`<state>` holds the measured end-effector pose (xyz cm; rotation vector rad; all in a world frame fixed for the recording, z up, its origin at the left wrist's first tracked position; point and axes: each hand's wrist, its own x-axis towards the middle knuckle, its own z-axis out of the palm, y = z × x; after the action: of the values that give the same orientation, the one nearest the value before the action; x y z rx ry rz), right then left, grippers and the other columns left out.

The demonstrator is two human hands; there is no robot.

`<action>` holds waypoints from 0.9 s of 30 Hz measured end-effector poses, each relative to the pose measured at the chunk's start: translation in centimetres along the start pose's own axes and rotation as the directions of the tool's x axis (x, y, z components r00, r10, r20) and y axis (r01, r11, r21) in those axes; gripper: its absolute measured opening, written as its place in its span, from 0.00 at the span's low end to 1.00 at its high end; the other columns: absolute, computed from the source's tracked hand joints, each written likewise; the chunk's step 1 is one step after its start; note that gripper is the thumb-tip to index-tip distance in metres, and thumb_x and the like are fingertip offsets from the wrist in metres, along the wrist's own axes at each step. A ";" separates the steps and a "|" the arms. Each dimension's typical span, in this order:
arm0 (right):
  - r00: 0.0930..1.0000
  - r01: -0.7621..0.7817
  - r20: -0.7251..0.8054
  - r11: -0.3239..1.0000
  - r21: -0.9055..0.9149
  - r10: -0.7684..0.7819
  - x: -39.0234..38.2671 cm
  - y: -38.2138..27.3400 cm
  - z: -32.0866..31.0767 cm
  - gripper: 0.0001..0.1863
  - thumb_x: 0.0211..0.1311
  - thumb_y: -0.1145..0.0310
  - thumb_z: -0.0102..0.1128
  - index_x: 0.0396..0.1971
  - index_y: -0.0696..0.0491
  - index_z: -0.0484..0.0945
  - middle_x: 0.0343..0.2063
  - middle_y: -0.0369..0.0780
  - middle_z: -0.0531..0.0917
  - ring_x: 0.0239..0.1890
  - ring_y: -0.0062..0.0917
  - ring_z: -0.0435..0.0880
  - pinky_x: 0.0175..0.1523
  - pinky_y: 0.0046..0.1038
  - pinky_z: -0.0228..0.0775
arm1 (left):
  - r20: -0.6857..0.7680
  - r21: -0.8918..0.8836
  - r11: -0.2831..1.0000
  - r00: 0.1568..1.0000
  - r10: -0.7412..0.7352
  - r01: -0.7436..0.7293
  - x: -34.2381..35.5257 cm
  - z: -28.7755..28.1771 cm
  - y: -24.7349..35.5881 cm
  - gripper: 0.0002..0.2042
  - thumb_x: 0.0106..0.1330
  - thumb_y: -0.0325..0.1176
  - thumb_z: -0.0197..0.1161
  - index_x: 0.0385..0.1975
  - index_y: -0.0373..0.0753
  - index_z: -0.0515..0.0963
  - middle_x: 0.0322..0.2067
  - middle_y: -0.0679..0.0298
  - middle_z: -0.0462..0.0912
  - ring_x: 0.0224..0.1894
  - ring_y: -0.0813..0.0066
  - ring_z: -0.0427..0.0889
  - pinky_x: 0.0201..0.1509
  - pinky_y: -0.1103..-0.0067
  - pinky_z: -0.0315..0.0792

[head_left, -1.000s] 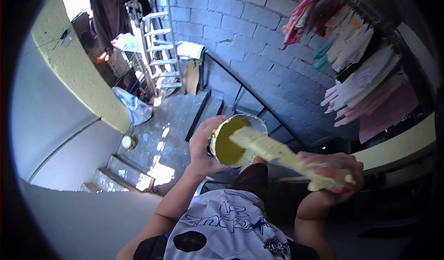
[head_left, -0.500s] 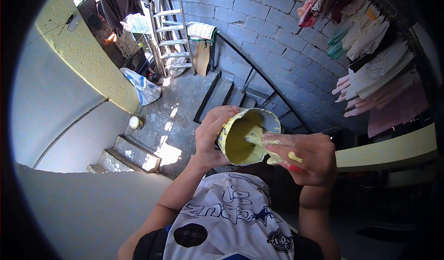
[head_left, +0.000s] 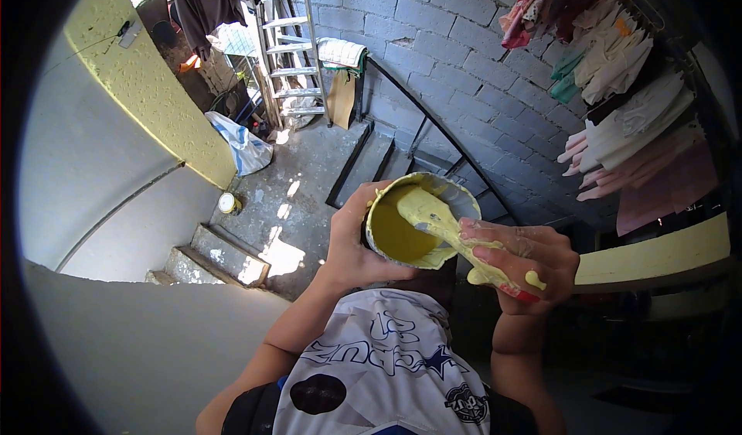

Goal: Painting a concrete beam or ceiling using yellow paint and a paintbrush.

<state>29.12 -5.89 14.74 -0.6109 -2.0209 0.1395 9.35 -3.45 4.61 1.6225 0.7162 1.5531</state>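
Observation:
My left hand is wrapped around a round can of yellow paint, holding it up in front of my chest with its open top tilted toward me. My right hand, smeared with yellow paint, grips a paint-coated stirring stick whose far end dips into the paint in the can. Both forearms rise from below, past my white printed shirt.
Far below lie a concrete landing and steps, a small can, a white sack and a metal ladder. A grey block wall carries a black handrail. Clothes hang at right. A curved yellow-topped wall stands at left.
The stick, held out to the right of the can a second ago, has been brought in and dipped into the paint. The can has tilted slightly and the view shifted.

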 end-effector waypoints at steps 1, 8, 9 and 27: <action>1.000 -0.007 0.019 0.999 0.032 0.007 -0.3 0.0 0.0 0.13 0.59 0.62 0.51 0.30 0.56 0.79 0.28 0.47 0.84 0.32 0.35 0.86 0.36 0.29 0.78 | -0.002 0.002 1.000 1.000 0.002 -0.002 0.1 0.1 0.1 0.39 0.31 0.34 0.78 0.50 0.33 0.69 0.44 0.57 0.77 0.44 0.70 0.79 0.50 0.77 0.71; 0.996 0.080 0.023 0.995 0.067 -0.082 -0.3 1.1 0.7 0.21 0.66 0.56 0.45 0.30 0.58 0.78 0.30 0.48 0.83 0.36 0.37 0.85 0.42 0.36 0.80 | -0.065 0.057 0.998 0.997 -0.032 0.036 0.3 0.7 0.5 0.37 0.33 0.34 0.77 0.49 0.32 0.69 0.42 0.58 0.77 0.42 0.72 0.78 0.48 0.79 0.71; 0.996 0.083 0.023 0.994 0.068 -0.084 -0.3 1.3 0.7 0.21 0.66 0.56 0.45 0.30 0.58 0.78 0.30 0.48 0.83 0.36 0.37 0.85 0.42 0.36 0.80 | -0.074 0.085 0.996 0.997 -0.028 0.034 0.4 0.8 0.6 0.37 0.33 0.34 0.77 0.49 0.32 0.69 0.41 0.59 0.77 0.42 0.72 0.78 0.48 0.79 0.71; 0.888 -0.177 -0.396 0.968 0.177 0.234 -2.8 -0.2 2.4 0.11 0.54 0.69 0.64 0.34 0.61 0.77 0.29 0.47 0.83 0.36 0.38 0.85 0.43 0.34 0.79 | -0.114 0.336 0.941 0.990 0.083 -0.040 1.3 1.3 -1.4 0.36 0.32 0.31 0.77 0.47 0.33 0.71 0.41 0.54 0.78 0.40 0.63 0.80 0.45 0.75 0.73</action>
<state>28.16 -7.02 11.37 -0.7026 -1.5191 0.2512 10.89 -1.80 4.26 1.8146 1.0537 1.6584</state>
